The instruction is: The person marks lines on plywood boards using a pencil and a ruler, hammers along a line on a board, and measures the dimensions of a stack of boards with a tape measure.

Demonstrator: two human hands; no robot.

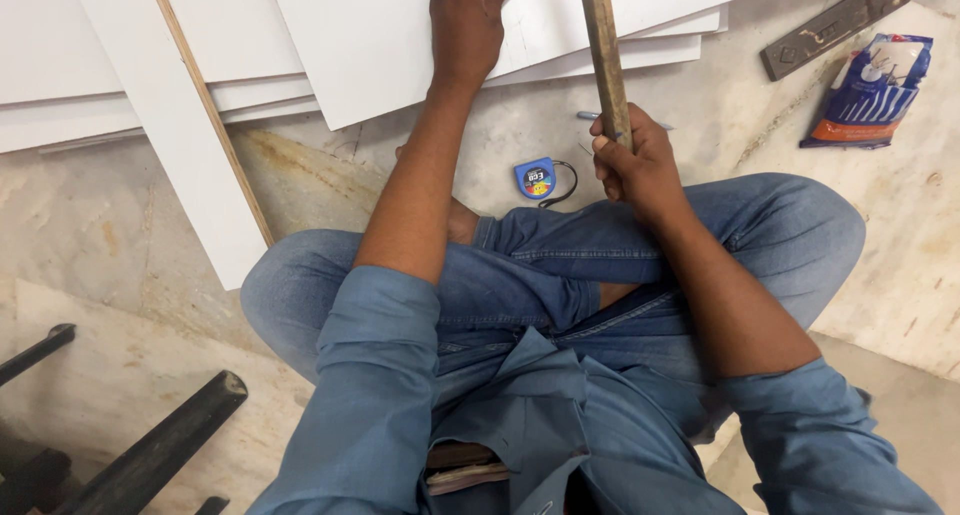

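A person in a blue shirt and jeans sits cross-legged on a marble floor (900,235), working over a stack of white boards (400,35). The right hand (635,160) is wrapped tight around the lower end of a long wooden handle (603,45), which runs up across the top board and out of view, its head unseen. The left hand (468,20) rests on that board near the frame's upper edge, fingers curled about something small that cannot be made out.

A blue tape measure (538,178) lies on the floor just beside the knee, a pen-like item partly hidden behind the right hand. Farther right sit a metal try square (835,25) and a blue-and-white packet (872,90).

The risk appears to lie in how near the left hand sits to the handle's line: a swing or slip could catch the fingers. A board shifting on the loose stack could also mar its white face.
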